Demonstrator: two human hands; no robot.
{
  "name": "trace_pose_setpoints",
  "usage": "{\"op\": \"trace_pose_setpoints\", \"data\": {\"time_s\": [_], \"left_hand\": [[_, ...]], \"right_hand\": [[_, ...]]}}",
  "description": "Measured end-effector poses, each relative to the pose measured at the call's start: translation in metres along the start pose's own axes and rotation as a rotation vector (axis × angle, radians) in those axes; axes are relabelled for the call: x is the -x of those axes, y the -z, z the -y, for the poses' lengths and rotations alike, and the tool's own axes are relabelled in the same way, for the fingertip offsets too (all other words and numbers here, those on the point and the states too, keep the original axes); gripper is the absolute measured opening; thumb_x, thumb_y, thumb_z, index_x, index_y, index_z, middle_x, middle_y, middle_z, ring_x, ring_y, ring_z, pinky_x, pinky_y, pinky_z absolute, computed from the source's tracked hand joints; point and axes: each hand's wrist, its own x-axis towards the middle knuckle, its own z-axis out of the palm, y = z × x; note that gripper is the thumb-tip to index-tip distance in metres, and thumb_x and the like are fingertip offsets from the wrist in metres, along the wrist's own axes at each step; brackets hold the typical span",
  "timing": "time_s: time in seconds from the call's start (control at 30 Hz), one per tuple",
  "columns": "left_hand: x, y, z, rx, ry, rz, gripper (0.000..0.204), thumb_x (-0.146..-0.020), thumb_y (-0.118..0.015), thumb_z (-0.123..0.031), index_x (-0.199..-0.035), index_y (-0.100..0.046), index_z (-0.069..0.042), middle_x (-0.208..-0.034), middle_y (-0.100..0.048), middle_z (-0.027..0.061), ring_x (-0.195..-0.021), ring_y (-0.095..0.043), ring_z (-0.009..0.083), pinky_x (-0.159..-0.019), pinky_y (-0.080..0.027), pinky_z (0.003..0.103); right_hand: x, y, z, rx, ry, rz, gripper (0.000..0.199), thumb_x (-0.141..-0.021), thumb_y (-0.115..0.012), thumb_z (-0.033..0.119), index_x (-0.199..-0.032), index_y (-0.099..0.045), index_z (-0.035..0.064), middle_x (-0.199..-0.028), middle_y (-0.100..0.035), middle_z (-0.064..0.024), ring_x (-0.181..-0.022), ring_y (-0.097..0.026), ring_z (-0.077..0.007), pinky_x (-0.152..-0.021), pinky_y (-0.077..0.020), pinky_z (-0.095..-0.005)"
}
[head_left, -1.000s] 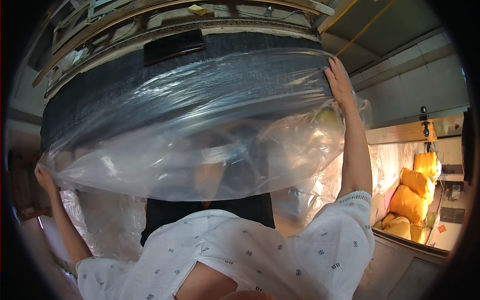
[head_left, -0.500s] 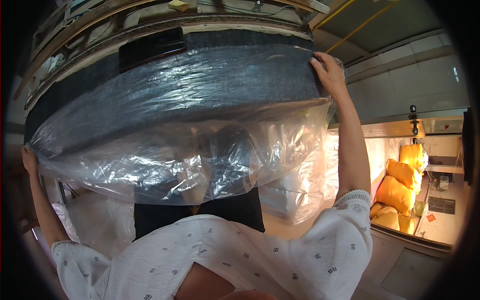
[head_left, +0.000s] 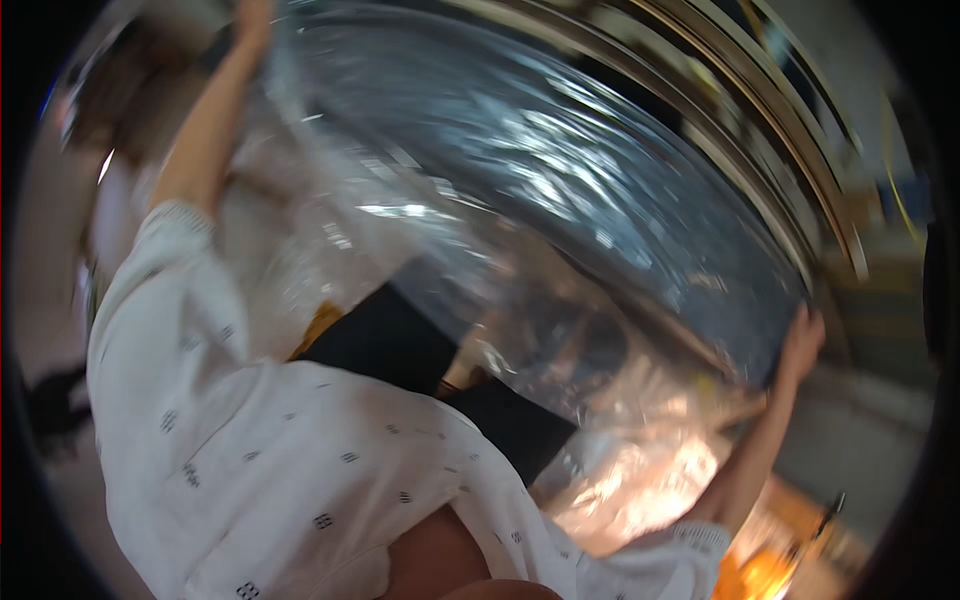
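A broad clear plastic sheet [head_left: 560,165] stretches between my two hands over a dark work surface, its near part hanging down toward my lap in shiny folds. At the far left, my left hand [head_left: 253,22] is closed at one end of the sheet, raised to the top of the view and blurred. My right hand [head_left: 803,340] is closed at the other end, by the right end of the dark surface. Motion blur softens the fingers of both hands.
Long wooden rails [head_left: 770,120] run along the far side of the work surface. Black cloth [head_left: 390,335] covers my lap below the sheet. At the lower right is a bright yellow-orange bundle [head_left: 762,572]. A dark blurred shape [head_left: 60,410] is at the left edge.
The whole view has swung round, tilting the work surface down to the right. My left hand now appears higher and farther in, my right hand lower; the sheet is still spread between them.
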Motion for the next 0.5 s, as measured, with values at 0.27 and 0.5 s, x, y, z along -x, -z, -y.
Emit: {"op": "trace_pose_setpoints", "data": {"time_s": [0.27, 0.5], "left_hand": [[-0.053, 0.119, 0.056, 0.178, -0.258, -0.146, 0.026, -0.084, -0.049, -0.023, -0.093, -0.059, -0.001, -0.087, -0.060, 0.0202, -0.085, -0.058, 0.0316, -0.074, -0.044, 0.038], [-0.067, 0.096, 0.059, 0.102, -0.200, -0.231, 0.030, -0.085, -0.047, -0.030, -0.095, -0.061, -0.004, -0.096, -0.060, 0.0201, -0.094, -0.055, 0.0353, -0.081, -0.042, 0.041]], "right_hand": [[-0.046, -0.052, -0.007, -0.251, -0.075, 0.390, 0.055, -0.091, -0.039, 0.045, -0.124, -0.046, 0.0018, -0.125, -0.047, -0.0185, -0.113, -0.047, -0.0334, -0.094, -0.0366, -0.0346], [0.107, 0.098, 0.217, -1.107, 0.195, 0.485, 0.017, -0.091, -0.046, 0.020, -0.094, -0.055, 0.0058, -0.087, -0.050, -0.0024, -0.073, -0.042, -0.0102, -0.070, -0.0384, -0.0221]]}}
